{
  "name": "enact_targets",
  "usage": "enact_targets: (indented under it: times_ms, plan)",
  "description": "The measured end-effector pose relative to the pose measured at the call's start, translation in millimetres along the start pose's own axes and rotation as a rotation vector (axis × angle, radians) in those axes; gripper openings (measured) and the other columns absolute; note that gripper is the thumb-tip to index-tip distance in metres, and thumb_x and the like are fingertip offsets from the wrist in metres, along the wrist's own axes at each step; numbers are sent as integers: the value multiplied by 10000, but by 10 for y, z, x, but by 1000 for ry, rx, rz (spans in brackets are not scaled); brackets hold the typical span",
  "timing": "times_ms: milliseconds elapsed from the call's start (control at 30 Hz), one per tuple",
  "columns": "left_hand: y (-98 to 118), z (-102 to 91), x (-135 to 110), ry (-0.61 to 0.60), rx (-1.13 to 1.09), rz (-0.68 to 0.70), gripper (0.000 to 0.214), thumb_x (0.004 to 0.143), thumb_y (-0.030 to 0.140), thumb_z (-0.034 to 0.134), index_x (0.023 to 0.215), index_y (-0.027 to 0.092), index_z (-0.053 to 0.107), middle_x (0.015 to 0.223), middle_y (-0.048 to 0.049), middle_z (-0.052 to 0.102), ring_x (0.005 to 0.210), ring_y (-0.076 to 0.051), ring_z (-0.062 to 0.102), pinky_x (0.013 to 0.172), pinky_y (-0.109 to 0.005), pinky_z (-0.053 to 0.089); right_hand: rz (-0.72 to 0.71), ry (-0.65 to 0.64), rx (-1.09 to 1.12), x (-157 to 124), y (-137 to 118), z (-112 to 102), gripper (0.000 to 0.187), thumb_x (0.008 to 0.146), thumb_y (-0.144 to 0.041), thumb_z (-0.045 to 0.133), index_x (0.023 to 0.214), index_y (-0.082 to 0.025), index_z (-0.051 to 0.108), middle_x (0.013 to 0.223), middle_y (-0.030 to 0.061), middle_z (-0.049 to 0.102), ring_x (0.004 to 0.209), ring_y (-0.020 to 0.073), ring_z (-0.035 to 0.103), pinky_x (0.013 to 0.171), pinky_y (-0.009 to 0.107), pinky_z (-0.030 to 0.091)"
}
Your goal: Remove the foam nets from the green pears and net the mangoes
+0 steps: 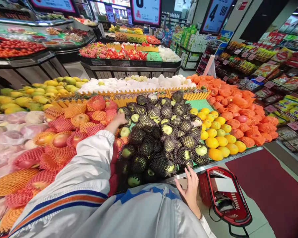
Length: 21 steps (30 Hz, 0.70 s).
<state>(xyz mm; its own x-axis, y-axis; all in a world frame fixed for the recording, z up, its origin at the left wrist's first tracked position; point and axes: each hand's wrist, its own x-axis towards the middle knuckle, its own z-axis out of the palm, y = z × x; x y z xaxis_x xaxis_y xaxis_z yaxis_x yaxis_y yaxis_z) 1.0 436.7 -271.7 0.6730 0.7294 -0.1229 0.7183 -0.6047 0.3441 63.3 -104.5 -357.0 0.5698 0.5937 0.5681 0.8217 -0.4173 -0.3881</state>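
A pile of yellow-green fruit, apples or pears in black foam nets [154, 114], fills the middle of the display in front of me. My left hand [121, 118] reaches to its far left edge, fingers curled down on one netted green fruit, which they partly hide. Just nearer than that hand lies a green fruit [124, 132] with its skin showing. My right hand [189, 188] hovers by the stand's metal front edge, fingers spread and nothing in them. Closest to it is the front row of netted fruit [169, 169].
Apples in pink and orange nets [62, 140] lie at left, oranges [216, 132] at right, orange-netted fruit [240, 112] beyond. Yellow mangoes [37, 92] and a low yellow fence [196, 96] are farther back. A red shopping basket [240, 216] stands on the floor at right.
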Motion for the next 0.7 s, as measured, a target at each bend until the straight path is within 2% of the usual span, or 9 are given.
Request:
enact_targets:
  times_ms: [67, 133, 233, 400, 567, 700]
  plan:
    - [4, 98, 82, -29, 113, -105, 713, 617, 352, 892, 1184, 53, 580, 1300, -339, 620, 1286, -515, 523, 1010, -589, 462, 36, 35, -15, -48, 24, -45, 679, 976, -465, 617, 1570, -268, 352, 1436, 189, 547, 1305, 372, 520, 1037, 610, 450]
    - [35, 202, 129, -61, 210, -155, 824, 528, 426, 933, 1180, 69, 578, 1302, -366, 608, 1284, -565, 506, 982, -600, 466, 82, 67, -22, -98, 46, -87, 685, 971, -480, 620, 1570, -275, 359, 1435, 188, 548, 1298, 378, 523, 1038, 618, 442]
    - [69, 296, 150, -58, 307, -152, 971, 490, 545, 936, 1231, 57, 540, 1346, -402, 558, 1312, -575, 474, 1016, -593, 431, 154, 91, -24, -171, 81, -133, 684, 966, -497, 622, 1563, -270, 378, 1442, 195, 540, 1301, 391, 514, 1035, 632, 435]
    - [-17, 206, 54, -38, 356, -63, 1033, 573, 693, 855, 1297, 57, 481, 1335, -368, 567, 1286, -524, 521, 1052, -551, 411, 165, 110, -21, -211, 148, -140, 690, 959, -489, 634, 1557, -246, 392, 1429, 214, 550, 1295, 404, 519, 1017, 656, 442]
    - [-60, 88, -125, 3, 309, -43, 1076, 663, 816, 694, 1375, 59, 416, 1343, -366, 573, 1242, -528, 565, 987, -550, 462, 147, 101, 6, -130, 194, -73, 681, 961, -466, 636, 1558, -248, 390, 1423, 214, 560, 1279, 404, 533, 997, 670, 463]
    - [-80, 148, -232, -83, 200, -32, 981, 777, 843, 535, 1379, 72, 457, 1255, -323, 674, 1130, -462, 678, 912, -479, 521, 120, 79, 38, -21, 227, 27, 649, 962, -429, 640, 1545, -265, 405, 1428, 195, 562, 1292, 395, 535, 1005, 653, 473]
